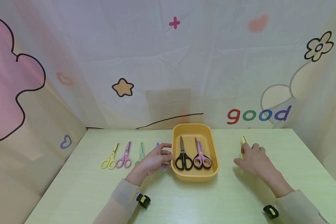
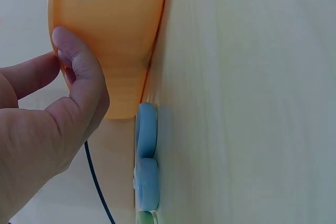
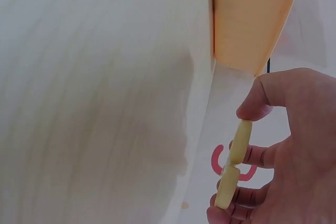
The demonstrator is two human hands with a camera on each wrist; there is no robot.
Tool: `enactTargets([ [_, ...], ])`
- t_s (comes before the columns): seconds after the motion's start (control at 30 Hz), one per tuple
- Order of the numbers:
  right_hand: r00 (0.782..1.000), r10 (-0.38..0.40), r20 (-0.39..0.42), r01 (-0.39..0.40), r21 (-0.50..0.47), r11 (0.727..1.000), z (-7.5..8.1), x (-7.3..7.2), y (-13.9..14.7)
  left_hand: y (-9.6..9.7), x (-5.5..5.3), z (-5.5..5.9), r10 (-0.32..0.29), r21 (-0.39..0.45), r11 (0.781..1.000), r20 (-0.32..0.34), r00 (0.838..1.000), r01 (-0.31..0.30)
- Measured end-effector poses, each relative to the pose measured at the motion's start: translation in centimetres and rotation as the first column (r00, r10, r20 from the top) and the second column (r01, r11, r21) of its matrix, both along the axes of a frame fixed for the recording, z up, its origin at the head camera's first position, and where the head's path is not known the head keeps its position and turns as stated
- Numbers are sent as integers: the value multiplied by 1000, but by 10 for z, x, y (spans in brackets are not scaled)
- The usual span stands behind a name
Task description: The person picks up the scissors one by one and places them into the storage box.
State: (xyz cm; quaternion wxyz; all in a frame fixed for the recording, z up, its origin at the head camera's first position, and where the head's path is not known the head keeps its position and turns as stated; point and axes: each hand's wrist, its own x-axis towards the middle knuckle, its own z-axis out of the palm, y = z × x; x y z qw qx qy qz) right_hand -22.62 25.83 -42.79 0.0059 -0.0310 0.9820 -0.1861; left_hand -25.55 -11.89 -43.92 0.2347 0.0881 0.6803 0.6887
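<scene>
My left hand (image 1: 156, 158) grips the left rim of a yellow-orange tray (image 1: 196, 179), thumb and fingers meeting at its edge in the left wrist view. Inside the tray lie black-handled scissors (image 1: 182, 151) and, to their right, pink scissors (image 1: 200, 149) on top of another dark-handled pair. Right of the tray, my right hand (image 1: 256, 158) holds yellow scissors (image 3: 241, 142) by the handle loops, its shadow falling on the table. Their tip points toward the back wall, and in the head view the hand covers most of them. Blue scissors (image 2: 147, 129) lie beside my left hand, partly hidden behind it.
Left of the tray, yellow scissors (image 1: 112, 158), pink-purple scissors (image 1: 126, 157) and green scissors (image 1: 141, 151) lie in a row, tips toward the back. A printed cloth (image 1: 168, 68) hangs behind the pale green table (image 1: 184, 205).
</scene>
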Motion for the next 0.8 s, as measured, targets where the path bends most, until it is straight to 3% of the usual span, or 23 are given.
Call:
enactTargets([
  [0.47,997,22,-80,-23,-6,1000,14,4,-21,0,0,0,-3,-7,1000,-6,1000,3],
  [0.8,996,48,-79,-51,-32,998,22,5,-32,0,2,1,2,-5,1000,-5,1000,-2],
])
